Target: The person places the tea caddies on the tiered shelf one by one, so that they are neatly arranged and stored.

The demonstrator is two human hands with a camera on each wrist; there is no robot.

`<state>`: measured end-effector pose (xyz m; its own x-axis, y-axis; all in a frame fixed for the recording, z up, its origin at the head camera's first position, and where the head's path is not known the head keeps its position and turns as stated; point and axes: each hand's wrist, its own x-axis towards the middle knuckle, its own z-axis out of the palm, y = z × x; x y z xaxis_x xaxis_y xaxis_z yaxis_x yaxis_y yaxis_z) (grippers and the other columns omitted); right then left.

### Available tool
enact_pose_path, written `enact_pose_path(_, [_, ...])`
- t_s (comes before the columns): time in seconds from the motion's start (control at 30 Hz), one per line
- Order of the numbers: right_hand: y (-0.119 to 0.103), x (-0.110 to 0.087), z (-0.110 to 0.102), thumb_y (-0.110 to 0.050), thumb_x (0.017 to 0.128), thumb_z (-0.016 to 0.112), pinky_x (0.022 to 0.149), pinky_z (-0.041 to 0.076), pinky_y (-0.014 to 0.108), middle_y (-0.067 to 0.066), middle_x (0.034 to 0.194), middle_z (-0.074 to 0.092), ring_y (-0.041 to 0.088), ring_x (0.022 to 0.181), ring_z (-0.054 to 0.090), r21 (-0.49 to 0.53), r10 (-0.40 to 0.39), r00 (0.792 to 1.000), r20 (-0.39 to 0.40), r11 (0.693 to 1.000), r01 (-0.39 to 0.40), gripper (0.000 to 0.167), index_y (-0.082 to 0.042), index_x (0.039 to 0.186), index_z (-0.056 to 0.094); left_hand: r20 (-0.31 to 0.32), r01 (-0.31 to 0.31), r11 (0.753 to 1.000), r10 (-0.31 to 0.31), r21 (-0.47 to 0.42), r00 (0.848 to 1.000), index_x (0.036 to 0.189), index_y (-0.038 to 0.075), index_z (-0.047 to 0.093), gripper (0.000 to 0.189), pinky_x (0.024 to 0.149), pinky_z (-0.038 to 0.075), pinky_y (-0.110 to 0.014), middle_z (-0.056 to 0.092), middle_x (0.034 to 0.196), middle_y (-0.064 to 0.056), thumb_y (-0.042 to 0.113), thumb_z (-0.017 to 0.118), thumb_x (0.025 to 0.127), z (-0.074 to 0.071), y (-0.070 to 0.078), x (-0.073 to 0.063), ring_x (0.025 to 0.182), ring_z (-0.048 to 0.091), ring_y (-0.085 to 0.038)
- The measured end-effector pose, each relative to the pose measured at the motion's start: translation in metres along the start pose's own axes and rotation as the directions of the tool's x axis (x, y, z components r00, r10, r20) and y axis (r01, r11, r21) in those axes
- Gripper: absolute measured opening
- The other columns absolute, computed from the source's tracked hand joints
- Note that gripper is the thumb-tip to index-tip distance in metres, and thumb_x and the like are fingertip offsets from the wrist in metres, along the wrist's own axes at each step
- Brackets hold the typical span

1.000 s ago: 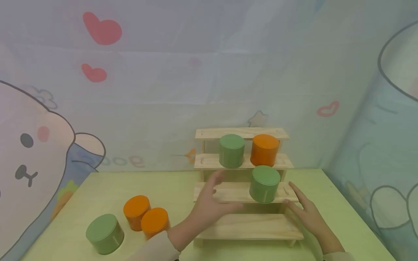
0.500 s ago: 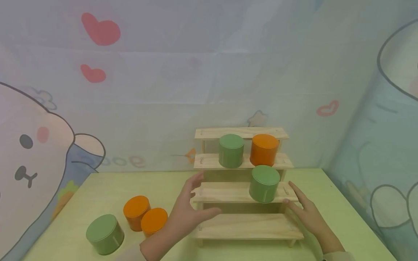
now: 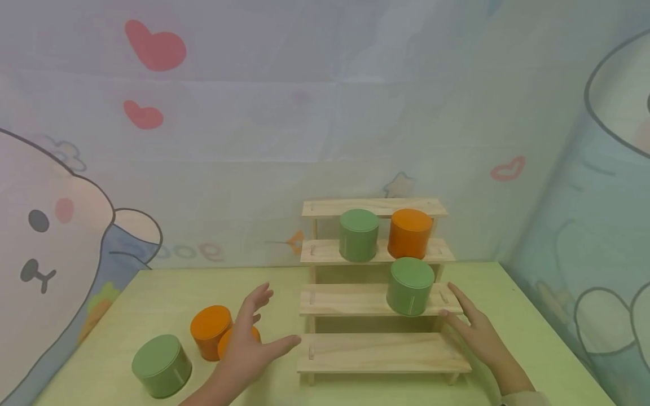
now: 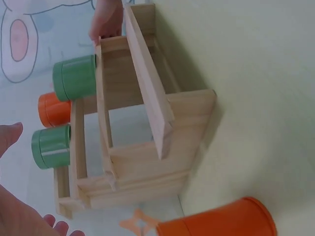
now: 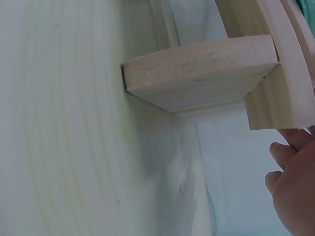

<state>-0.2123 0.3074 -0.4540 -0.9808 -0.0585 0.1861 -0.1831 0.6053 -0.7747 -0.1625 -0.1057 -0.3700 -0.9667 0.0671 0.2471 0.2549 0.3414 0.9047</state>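
My left hand [image 3: 245,345] is in the air with fingers and thumb spread, holding nothing. In the head view it partly covers an orange tin [image 3: 255,332]; a second orange tin [image 3: 209,332] and a green tin [image 3: 161,366] stand further left on the table. With thumb and fingers about its right end, my right hand [image 3: 477,332] holds a tier of the stepped wooden stand [image 3: 350,299]; its fingers curl behind the board in the right wrist view. That tier bears a green tin [image 3: 410,287]. One tier higher are another green tin [image 3: 359,237] and an orange tin [image 3: 410,234].
The pale yellow-green table [image 3: 284,389] runs back to a printed cloth backdrop [image 3: 244,135]. The stand's lowest tier [image 3: 386,352] and top tier [image 3: 373,207] bear no tins. A gap of table lies between the loose tins and the stand.
My left hand has moved left and slightly down, away from the front of the stand to the loose orange tins. My right hand and all the tins stay where they were.
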Motion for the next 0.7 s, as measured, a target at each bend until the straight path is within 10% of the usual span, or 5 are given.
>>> enact_pose_path(0.33, [0.001, 0.001, 0.0, -0.036, 0.101, 0.047, 0.095, 0.023, 0.078, 0.025, 0.156, 0.018, 0.058, 0.135, 0.02, 0.007, 0.001, 1.0, 0.004, 1.0, -0.001, 0.066, -0.018, 0.156, 0.014, -0.03, 0.181, 0.982, -0.179, 0.055, 0.983, 0.15, 0.018, 0.024, 0.098, 0.103, 0.034, -0.06, 0.033, 0.15, -0.012, 0.026, 0.085, 0.074, -0.022, -0.02, -0.011, 0.135, 0.03, -0.037])
enact_pose_path(0.7, [0.002, 0.001, 0.001, -0.034, 0.102, 0.047, 0.095, 0.023, 0.079, 0.025, 0.156, 0.018, 0.058, 0.135, 0.02, 0.01, -0.015, 1.0, 0.001, 1.0, 0.015, 0.066, -0.015, 0.156, 0.014, -0.049, 0.234, 0.972, -0.233, 0.031, 0.971, 0.152, 0.013, 0.017, 0.1, 0.106, 0.033, -0.06, 0.027, 0.153, -0.019, 0.023, 0.082, 0.077, -0.04, -0.045, -0.017, 0.139, 0.027, -0.042])
